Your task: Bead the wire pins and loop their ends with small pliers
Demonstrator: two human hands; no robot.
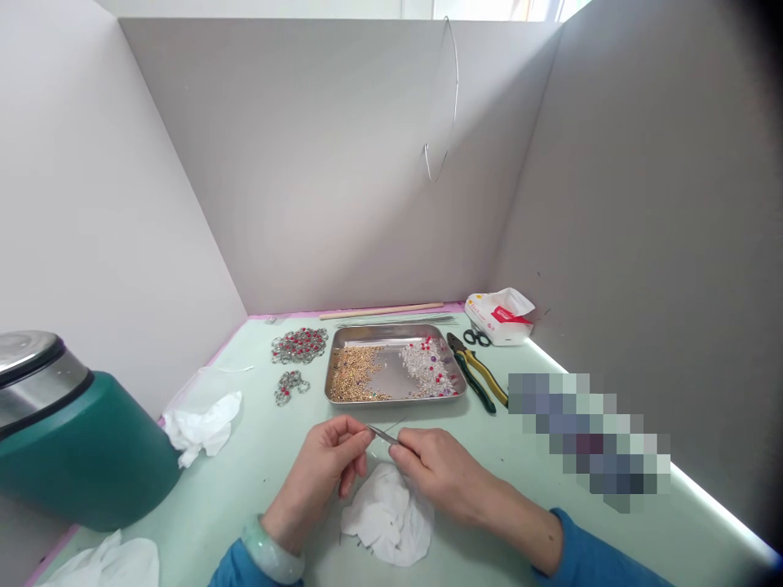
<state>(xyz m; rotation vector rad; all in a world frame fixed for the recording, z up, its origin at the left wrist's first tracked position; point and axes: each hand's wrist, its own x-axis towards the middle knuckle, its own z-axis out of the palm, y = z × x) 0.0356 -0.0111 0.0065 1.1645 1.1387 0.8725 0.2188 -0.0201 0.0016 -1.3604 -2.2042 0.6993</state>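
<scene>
My right hand (437, 473) grips slim metal tweezers (383, 435), their tips pointing left to my other hand's fingertips. There my left hand (330, 456) pinches with thumb and forefinger, its other fingers curled. A thin wire (396, 424) runs out by the tweezers' tips and seems to be held in that pinch; its end is too fine to follow. Below both hands lies a crumpled white tissue (391, 518). Just beyond them stands a metal tray (395, 377) with gold beads (355, 371) on its left and clear, red and purple beads (425, 367) on its right.
Left of the tray lie two beaded-chain piles (299, 346) (291, 387). Pliers (477, 375), scissors (477, 337) and a tissue pack (500, 316) are at right. A wooden stick (382, 311) lies behind. A green flask (91, 448) and tissues (205, 424) stand left. Pixelation hides something at right.
</scene>
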